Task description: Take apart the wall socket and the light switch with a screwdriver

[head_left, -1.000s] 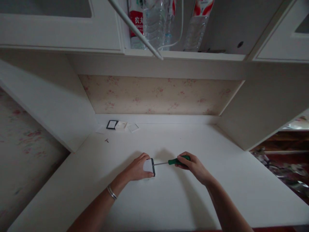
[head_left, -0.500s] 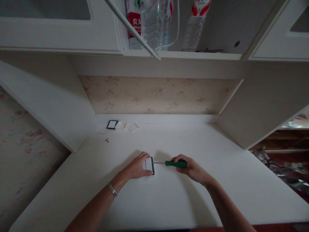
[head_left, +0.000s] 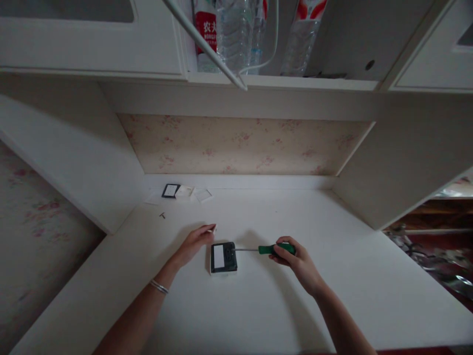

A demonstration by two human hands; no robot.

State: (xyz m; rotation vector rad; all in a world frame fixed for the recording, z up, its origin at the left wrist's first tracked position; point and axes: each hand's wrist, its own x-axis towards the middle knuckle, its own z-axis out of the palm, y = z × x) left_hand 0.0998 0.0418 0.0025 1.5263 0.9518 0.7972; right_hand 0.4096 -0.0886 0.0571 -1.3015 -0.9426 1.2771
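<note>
My right hand (head_left: 290,251) is wrapped round a screwdriver (head_left: 266,250) with a green handle. Its metal shaft points left and the tip meets the right side of a square black switch-like device (head_left: 224,257). That device lies on the white tabletop, with a white panel on its face and a white edge beneath. Just up and left of it, my left hand (head_left: 195,245) is raised with fingers closed. A thin white piece (head_left: 215,229), seen nearly edge-on, shows at its fingertips; it looks like a cover.
At the back left lie a black-framed square (head_left: 171,191), clear square frames (head_left: 203,195) and a small dark T-shaped bit (head_left: 162,215). Plastic bottles (head_left: 232,37) stand on the shelf above, with a white rod (head_left: 207,47) hanging down. Side panels flank the tabletop (head_left: 295,212).
My left hand has moved up and left off the device, with a thin white piece in its fingers. More of the black face now shows. The screwdriver hand has shifted slightly right.
</note>
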